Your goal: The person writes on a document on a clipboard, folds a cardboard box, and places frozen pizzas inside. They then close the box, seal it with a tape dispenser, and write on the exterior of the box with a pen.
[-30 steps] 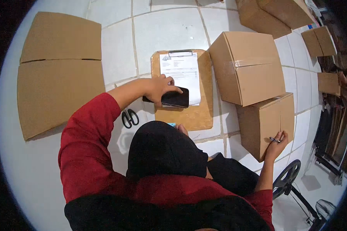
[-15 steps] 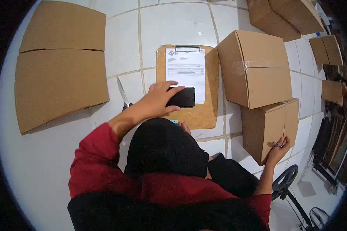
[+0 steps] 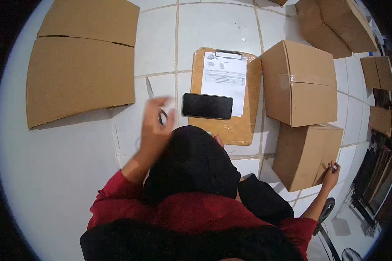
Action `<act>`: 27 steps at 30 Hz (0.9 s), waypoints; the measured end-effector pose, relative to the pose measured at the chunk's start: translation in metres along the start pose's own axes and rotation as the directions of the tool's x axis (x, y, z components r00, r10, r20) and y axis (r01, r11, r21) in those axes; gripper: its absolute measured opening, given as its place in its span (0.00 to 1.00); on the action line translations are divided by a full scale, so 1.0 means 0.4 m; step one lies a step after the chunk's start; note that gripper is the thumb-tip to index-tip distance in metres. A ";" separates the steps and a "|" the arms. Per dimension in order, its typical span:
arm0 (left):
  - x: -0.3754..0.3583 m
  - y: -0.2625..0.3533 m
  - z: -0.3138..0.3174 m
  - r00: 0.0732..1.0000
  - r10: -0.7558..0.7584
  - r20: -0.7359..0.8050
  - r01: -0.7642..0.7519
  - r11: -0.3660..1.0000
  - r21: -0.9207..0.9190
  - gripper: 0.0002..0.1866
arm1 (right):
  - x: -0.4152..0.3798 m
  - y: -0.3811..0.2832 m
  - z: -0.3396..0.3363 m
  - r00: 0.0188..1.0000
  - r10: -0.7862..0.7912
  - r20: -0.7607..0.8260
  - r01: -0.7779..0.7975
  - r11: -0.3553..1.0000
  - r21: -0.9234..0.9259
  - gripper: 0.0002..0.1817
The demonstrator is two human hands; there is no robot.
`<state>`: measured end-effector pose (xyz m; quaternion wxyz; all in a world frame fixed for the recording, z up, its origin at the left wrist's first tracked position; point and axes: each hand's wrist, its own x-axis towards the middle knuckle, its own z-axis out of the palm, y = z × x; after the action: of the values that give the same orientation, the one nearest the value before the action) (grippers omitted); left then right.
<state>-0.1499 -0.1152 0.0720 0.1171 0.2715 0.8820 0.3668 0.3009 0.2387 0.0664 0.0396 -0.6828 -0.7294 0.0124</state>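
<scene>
My left hand (image 3: 156, 124), slightly blurred, hovers over the scissors (image 3: 150, 88) with its fingers apart and nothing held. The scissors' blade points up; my hand partly covers their handles. A black phone (image 3: 207, 106) lies face up across the lower part of a printed sheet (image 3: 223, 80) on the brown clipboard (image 3: 226, 133). On the right, my right hand (image 3: 331, 172) is closed around a small dark metallic object (image 3: 333, 167), too small to name, beside the lower carton (image 3: 308, 157).
A large cardboard box (image 3: 83, 71) stands at the left. Another carton (image 3: 311, 87) sits right of the clipboard, with an open box (image 3: 335, 26) behind it. Smaller boxes (image 3: 381, 119) and a dark wheeled object (image 3: 326, 209) are at the far right.
My left hand has left the phone and moved left to the scissors. The phone now lies uncovered. The view has shifted, and my right hand still holds the small object.
</scene>
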 end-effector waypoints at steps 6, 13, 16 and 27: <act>-0.056 -0.280 0.074 0.895 -0.406 0.183 0.252 0.800 0.544 0.45 | -0.180 -0.022 -0.077 0.950 0.169 0.261 -0.231 0.945 0.232 0.15; 0.084 -0.149 0.005 0.944 -0.210 0.257 0.192 0.977 0.093 0.40 | -0.357 -0.344 -0.124 0.920 -0.202 0.337 -0.242 0.385 0.891 0.15; 0.027 0.273 0.003 0.885 0.240 0.400 -0.110 0.941 -0.320 0.40 | -0.408 -0.494 -0.166 0.744 -0.656 0.130 -0.161 0.013 0.987 0.21; -0.245 0.556 0.357 0.316 0.827 0.464 -0.704 0.532 -0.470 0.31 | -0.277 0.173 -0.118 0.885 0.202 0.420 -0.363 -0.266 0.893 0.19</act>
<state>0.0765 0.0425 0.1303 0.2455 0.7524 0.5090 0.3384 0.3803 0.1314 0.1039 0.5017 -0.5520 -0.2731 0.6075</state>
